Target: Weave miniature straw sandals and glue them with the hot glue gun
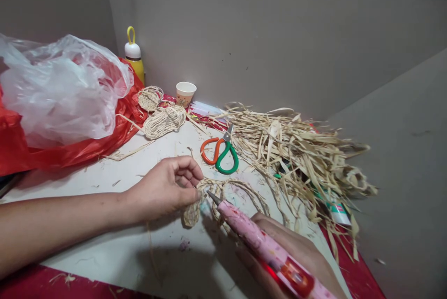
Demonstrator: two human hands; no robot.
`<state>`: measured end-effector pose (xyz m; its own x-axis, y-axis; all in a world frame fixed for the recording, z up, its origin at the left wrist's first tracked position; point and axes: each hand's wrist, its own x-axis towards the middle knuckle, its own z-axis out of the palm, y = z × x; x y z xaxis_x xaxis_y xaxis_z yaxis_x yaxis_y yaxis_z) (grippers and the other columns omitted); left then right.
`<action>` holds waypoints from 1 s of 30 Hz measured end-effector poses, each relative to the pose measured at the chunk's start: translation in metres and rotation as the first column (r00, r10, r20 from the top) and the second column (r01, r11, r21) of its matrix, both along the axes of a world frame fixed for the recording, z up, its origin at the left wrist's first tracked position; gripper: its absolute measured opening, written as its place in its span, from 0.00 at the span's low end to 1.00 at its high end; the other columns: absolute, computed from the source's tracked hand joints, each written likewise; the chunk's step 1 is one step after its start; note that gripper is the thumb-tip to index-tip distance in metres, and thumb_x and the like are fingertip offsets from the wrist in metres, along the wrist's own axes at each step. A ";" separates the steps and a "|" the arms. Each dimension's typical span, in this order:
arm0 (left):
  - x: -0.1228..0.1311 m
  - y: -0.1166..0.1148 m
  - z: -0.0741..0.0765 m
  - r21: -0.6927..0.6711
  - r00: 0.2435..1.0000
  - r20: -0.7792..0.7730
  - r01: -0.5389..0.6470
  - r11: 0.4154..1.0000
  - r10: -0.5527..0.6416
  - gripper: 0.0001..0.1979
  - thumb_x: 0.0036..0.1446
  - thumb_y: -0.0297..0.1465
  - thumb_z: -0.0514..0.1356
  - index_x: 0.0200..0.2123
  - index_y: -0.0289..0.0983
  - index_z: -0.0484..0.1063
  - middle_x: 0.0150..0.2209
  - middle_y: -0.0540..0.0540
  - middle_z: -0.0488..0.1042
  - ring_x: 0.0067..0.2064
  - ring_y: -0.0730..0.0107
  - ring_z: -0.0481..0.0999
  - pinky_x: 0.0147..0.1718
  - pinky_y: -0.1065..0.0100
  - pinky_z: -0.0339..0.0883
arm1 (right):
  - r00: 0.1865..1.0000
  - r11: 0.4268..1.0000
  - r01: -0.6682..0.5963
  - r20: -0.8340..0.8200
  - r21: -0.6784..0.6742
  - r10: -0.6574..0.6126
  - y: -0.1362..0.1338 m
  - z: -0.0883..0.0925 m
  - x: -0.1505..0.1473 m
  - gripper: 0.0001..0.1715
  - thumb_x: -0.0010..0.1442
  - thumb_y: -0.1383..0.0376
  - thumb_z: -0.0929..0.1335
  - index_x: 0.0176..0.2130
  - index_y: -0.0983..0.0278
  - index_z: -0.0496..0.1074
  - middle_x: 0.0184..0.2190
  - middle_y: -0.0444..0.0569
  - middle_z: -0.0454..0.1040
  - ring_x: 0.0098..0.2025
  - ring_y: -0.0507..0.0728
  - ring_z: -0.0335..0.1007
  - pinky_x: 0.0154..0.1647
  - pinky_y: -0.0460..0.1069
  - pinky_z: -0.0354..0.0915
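Note:
My left hand (pixel 164 189) pinches the end of a small woven straw piece (pixel 195 210) that lies on the white board (pixel 104 178). My right hand (pixel 296 252) grips a pink glue gun (pixel 251 234), its metal tip pointing at the straw piece just beside my left fingers. Braided straw loops (pixel 240 189) trail from the piece toward the right.
Orange and green scissors (pixel 220 154) lie just beyond the hands. A heap of loose straw strips (pixel 300 150) fills the right side. Two woven straw shapes (pixel 162 119), a paper cup (pixel 185 92), a yellow bottle (pixel 134 57) and plastic bags (pixel 59 94) sit at the back left.

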<state>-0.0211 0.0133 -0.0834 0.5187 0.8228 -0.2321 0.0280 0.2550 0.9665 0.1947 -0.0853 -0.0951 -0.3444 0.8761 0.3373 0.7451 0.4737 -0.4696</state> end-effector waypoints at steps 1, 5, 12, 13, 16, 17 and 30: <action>0.000 0.000 -0.001 -0.012 1.000 0.006 0.008 1.000 -0.007 0.10 0.39 0.20 0.61 0.30 0.34 0.69 0.23 0.54 0.66 0.26 0.77 0.62 0.24 0.75 0.57 | 0.999 0.999 -0.031 -0.007 -0.022 0.031 0.000 0.000 0.001 0.14 0.65 0.61 0.63 0.48 0.60 0.72 0.22 0.43 0.67 0.21 0.54 0.67 0.21 0.47 0.63; 0.000 -0.002 -0.003 0.003 1.000 -0.007 0.019 1.000 -0.019 0.11 0.40 0.19 0.60 0.31 0.33 0.71 0.23 0.54 0.65 0.25 0.79 0.60 0.23 0.75 0.55 | 0.996 0.996 -0.074 -0.054 -0.050 0.071 -0.001 -0.001 0.002 0.14 0.64 0.65 0.64 0.50 0.61 0.70 0.23 0.42 0.65 0.21 0.52 0.65 0.21 0.46 0.61; 0.003 -0.008 -0.001 0.046 0.998 -0.067 0.021 0.999 -0.018 0.11 0.43 0.18 0.58 0.32 0.34 0.70 0.26 0.54 0.65 0.26 0.79 0.61 0.24 0.74 0.56 | 0.995 0.997 -0.073 -0.072 -0.014 0.072 -0.002 -0.004 0.000 0.08 0.64 0.67 0.62 0.39 0.61 0.70 0.22 0.42 0.63 0.21 0.52 0.62 0.21 0.46 0.57; 0.004 -0.009 -0.002 0.059 0.997 -0.075 0.017 0.998 -0.012 0.12 0.43 0.18 0.58 0.33 0.34 0.70 0.26 0.54 0.65 0.26 0.79 0.61 0.25 0.74 0.57 | 0.995 0.997 -0.082 -0.058 -0.010 0.082 -0.002 -0.004 0.000 0.10 0.64 0.67 0.62 0.44 0.61 0.71 0.22 0.42 0.63 0.21 0.52 0.62 0.21 0.46 0.57; 0.004 -0.011 -0.004 0.114 0.995 -0.099 0.006 0.993 0.005 0.14 0.44 0.18 0.57 0.36 0.35 0.68 0.27 0.55 0.64 0.27 0.78 0.61 0.26 0.74 0.57 | 0.995 0.994 -0.104 -0.002 -0.025 0.104 -0.002 -0.003 0.002 0.18 0.64 0.68 0.62 0.53 0.62 0.68 0.22 0.43 0.64 0.22 0.53 0.63 0.21 0.47 0.58; 0.004 -0.012 -0.005 0.133 0.994 -0.111 0.005 0.991 0.010 0.14 0.44 0.18 0.56 0.37 0.36 0.68 0.27 0.55 0.64 0.27 0.78 0.61 0.26 0.73 0.57 | 0.995 0.994 -0.104 0.011 -0.038 0.104 -0.003 -0.003 0.003 0.19 0.64 0.68 0.62 0.54 0.62 0.68 0.22 0.43 0.64 0.22 0.53 0.63 0.22 0.47 0.58; 0.001 -0.016 -0.007 0.380 0.960 -0.278 0.076 0.922 0.036 0.13 0.49 0.21 0.56 0.39 0.39 0.68 0.28 0.55 0.66 0.28 0.76 0.63 0.27 0.73 0.59 | 0.981 0.986 -0.155 0.108 -0.063 0.161 -0.004 -0.005 0.009 0.26 0.62 0.69 0.65 0.60 0.61 0.65 0.23 0.41 0.64 0.22 0.51 0.65 0.23 0.45 0.60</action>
<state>-0.0206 -0.0024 -0.0907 0.4977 0.8666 -0.0358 0.3066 -0.1372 0.9419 0.2038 -0.0889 -0.0998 -0.5129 0.8236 0.2421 0.7123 0.5657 -0.4154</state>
